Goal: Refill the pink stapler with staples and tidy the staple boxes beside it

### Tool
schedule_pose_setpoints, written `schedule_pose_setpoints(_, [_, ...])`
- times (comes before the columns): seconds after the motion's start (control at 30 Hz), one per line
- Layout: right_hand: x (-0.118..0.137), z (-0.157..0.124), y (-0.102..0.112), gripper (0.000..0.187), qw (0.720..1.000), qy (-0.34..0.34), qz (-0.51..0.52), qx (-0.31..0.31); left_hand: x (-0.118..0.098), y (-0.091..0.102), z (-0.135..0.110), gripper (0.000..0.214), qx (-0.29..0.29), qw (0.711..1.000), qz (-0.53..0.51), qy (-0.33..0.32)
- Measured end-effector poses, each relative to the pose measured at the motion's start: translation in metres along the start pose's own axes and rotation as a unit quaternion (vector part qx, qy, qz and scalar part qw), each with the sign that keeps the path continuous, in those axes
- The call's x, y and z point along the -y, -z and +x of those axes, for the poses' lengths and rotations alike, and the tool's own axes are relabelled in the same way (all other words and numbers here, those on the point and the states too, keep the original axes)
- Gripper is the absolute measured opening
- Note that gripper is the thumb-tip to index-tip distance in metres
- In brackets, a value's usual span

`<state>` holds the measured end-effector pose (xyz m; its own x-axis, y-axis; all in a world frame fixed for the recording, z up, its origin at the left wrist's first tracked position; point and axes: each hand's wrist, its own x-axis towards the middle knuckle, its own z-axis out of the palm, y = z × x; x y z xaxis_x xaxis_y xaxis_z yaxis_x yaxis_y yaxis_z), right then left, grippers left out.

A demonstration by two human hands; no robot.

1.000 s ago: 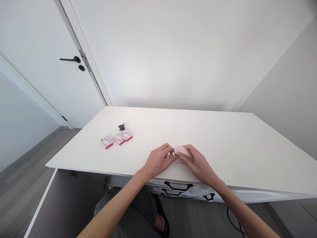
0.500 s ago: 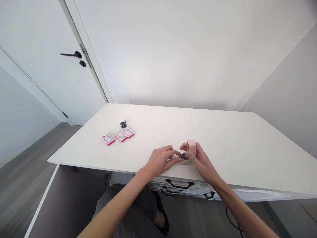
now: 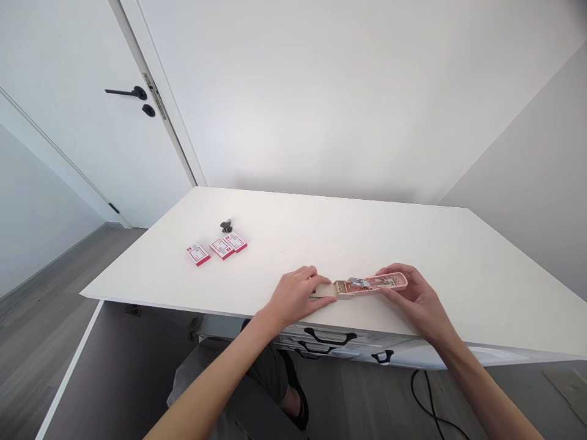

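Your stapler [image 3: 360,283] has swung open, its pink top [image 3: 400,280] tipped over rightward since the earlier frame. Leftmost on the bench [image 3: 293,226] you have three boxes [image 3: 197,253], then a clip [image 3: 226,226]. Your left grip [image 3: 293,295] pinches the beige base [image 3: 325,289]; the stapler stretches between both grips; your right grip [image 3: 419,305] pinches the pink top's end.

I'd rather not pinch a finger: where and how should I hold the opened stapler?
Probably at both ends: the beige part from the left, the pink end from the right. The stapler is opened out lengthwise, with bare metal parts exposed between those ends.
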<state>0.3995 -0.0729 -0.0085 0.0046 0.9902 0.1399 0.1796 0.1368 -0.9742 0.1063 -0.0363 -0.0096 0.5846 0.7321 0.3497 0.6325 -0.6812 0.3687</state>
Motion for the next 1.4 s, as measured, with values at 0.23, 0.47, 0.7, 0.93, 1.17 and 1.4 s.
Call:
schedule_pose_setpoints(0.23, [-0.013,0.001,0.007,0.046,0.997,0.002,-0.074,0.003,-0.003,0.002,0.001,0.033,-0.04,0.996,0.07,-0.024])
schedule_pose_setpoints(0.47, [-0.016,0.001,-0.001,0.05,0.982,0.008,-0.189,-0.024,-0.009,0.004,-0.001,0.034,-0.096,0.992,0.081,-0.015])
schedule_pose_setpoints(0.7, [-0.017,0.001,-0.001,0.048,0.972,-0.018,-0.226,-0.058,0.002,0.012,-0.006,0.057,-0.127,0.99,0.059,0.025])
schedule_pose_setpoints(0.93, [-0.022,0.001,-0.001,0.049,0.962,-0.043,-0.231,-0.136,0.057,0.047,-0.03,0.059,-0.173,0.957,0.18,0.15])
schedule_pose_setpoints(1.17, [-0.028,-0.001,0.0,0.061,0.964,-0.011,-0.179,-0.194,0.1,0.078,-0.06,0.059,-0.211,0.897,0.271,0.277])
schedule_pose_setpoints(1.4, [-0.02,-0.007,-0.004,0.045,0.953,0.038,-0.142,-0.265,0.111,0.081,-0.066,0.062,-0.17,0.893,0.277,0.313])
